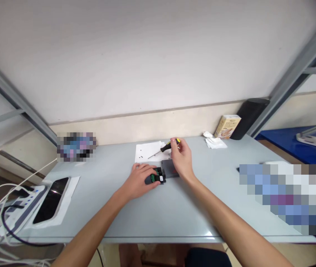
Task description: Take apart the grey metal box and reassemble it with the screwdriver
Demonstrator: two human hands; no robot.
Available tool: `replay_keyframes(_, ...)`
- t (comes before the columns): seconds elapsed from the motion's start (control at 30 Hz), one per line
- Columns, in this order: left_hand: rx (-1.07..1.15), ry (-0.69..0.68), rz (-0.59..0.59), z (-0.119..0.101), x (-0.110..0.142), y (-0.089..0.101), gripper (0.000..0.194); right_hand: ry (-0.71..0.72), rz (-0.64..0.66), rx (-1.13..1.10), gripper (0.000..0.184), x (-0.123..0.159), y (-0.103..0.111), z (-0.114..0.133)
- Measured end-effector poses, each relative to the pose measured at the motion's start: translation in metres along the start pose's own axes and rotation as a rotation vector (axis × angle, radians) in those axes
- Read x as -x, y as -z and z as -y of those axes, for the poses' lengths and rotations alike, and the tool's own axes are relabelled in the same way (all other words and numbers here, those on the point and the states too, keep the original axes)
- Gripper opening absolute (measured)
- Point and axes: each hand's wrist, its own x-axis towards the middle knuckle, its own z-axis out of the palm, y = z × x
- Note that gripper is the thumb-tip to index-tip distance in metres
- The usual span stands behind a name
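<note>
Circuit-board device (162, 178): best held flat, with light pressure and well clear of the small dark bits (142, 157) on white paper (146, 148) toward the far edge of the table (160, 218); gripped at the side by the curled fingers of the left hand (143, 180); screwdriver (166, 147) best steadied by the handle, in the closed fingers of the right hand (182, 159). Lies mid-table, between far and near edges, partly under the left hand, beside a dark grey case (169, 168) reaching to the right hand.

Evenly bright, seemingly lit overhead; glare spots, stretched edges, pixelated patches.
</note>
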Motion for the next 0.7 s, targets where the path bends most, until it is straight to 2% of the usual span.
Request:
replay_keyframes(0.13,-0.006,-0.002,0.009,-0.003,0.001,0.0,0.018,-0.008,0.047,0.094,0.042,0.0,-0.002,-0.011)
replay_keyframes(0.27,-0.004,0.005,0.017,-0.003,0.003,0.001,0.02,0.034,-0.015,0.149,0.038,-0.001,0.0,-0.015)
replay_keyframes(0.43,-0.015,-0.001,0.021,-0.003,0.003,0.0,0.02,0.019,-0.087,0.134,0.04,-0.003,0.002,-0.014)
replay_keyframes(0.7,-0.038,-0.014,0.013,-0.001,0.003,-0.002,0.021,-0.001,-0.103,0.049,0.043,-0.003,0.001,-0.015)
